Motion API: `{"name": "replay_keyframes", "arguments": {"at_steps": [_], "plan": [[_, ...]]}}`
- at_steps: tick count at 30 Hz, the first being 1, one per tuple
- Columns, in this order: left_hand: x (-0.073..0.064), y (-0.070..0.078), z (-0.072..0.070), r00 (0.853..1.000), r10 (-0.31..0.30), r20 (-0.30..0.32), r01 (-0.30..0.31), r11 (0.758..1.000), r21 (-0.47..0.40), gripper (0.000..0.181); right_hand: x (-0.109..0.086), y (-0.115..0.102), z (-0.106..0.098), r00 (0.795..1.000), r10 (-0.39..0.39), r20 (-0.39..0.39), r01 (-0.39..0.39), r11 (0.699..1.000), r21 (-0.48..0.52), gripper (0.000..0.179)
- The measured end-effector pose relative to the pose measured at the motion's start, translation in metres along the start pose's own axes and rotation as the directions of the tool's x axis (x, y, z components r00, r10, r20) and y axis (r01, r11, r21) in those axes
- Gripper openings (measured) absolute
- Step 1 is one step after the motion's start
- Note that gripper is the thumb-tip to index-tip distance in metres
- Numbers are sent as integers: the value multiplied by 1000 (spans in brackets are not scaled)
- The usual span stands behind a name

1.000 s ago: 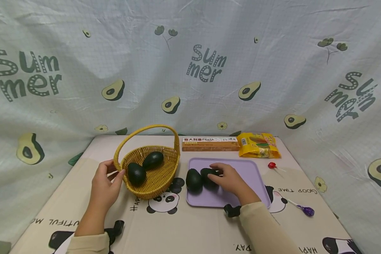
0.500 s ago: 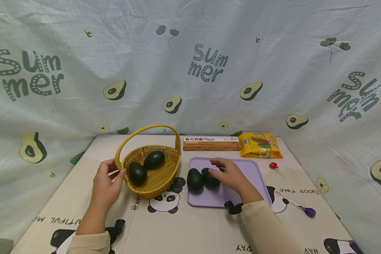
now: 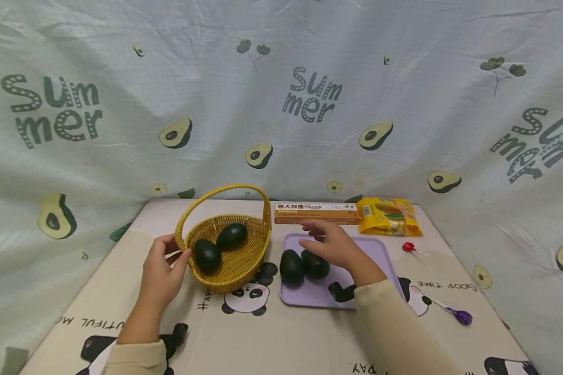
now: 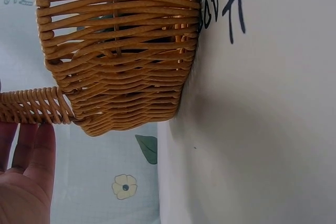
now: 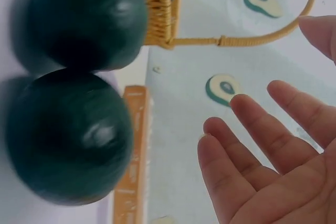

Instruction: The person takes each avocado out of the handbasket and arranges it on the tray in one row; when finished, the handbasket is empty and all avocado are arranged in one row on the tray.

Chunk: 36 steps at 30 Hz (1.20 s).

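Note:
A yellow wicker basket point(image 3: 236, 263) with a tall hoop handle stands on the left of the table, two dark green avocados point(image 3: 232, 236) inside it. My left hand point(image 3: 161, 271) pinches the near-left foot of the basket's handle point(image 4: 31, 106) between thumb and fingers. Two more avocados point(image 3: 292, 267) lie side by side on the left part of a lilac tray point(image 3: 319, 297). Above the right one of these hovers my right hand point(image 3: 335, 247), fingers spread and relaxed, holding nothing. In the right wrist view a gap shows between its fingertips and the avocados point(image 5: 71, 137).
Behind the tray lie a pasta box point(image 3: 316, 214) and a yellow snack bag point(image 3: 389, 217). A red lollipop point(image 3: 408, 247) and a purple lollipop point(image 3: 462, 316) lie to the right. A printed cloth point(image 3: 258, 114) hangs behind the table.
My right hand has come off the right avocado on the tray and risen up and away from it. My left hand stays at the basket handle. The head view has shifted slightly.

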<state>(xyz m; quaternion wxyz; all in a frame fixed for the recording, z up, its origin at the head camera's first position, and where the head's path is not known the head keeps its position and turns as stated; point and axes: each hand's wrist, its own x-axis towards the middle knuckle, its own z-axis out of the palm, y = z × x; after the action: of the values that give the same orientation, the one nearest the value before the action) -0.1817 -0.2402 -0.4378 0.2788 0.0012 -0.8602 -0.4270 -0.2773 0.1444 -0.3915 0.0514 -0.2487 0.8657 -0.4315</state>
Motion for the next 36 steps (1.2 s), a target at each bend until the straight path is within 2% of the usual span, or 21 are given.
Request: {"name": "replay_keyframes", "arguments": {"at_steps": [11,18,31,36], "plan": [[-2,0,-1,1000,-6,12,6,1000,-11,42,22,-25,1,995,-72,74,77,995,-64,56],[-1,-2,-1,1000,-5,3,5,1000,-14,42,33,-39,4,991,-61,118,74,991,-112,57],[1,0,-3,1000,-4,18,4,1000,-6,43,57,-51,14,973,-103,208,122,989,-84,63],[0,0,-3,1000,-12,18,12,1000,-8,43,65,-57,20,966,-79,245,106,989,-102,65]]}}
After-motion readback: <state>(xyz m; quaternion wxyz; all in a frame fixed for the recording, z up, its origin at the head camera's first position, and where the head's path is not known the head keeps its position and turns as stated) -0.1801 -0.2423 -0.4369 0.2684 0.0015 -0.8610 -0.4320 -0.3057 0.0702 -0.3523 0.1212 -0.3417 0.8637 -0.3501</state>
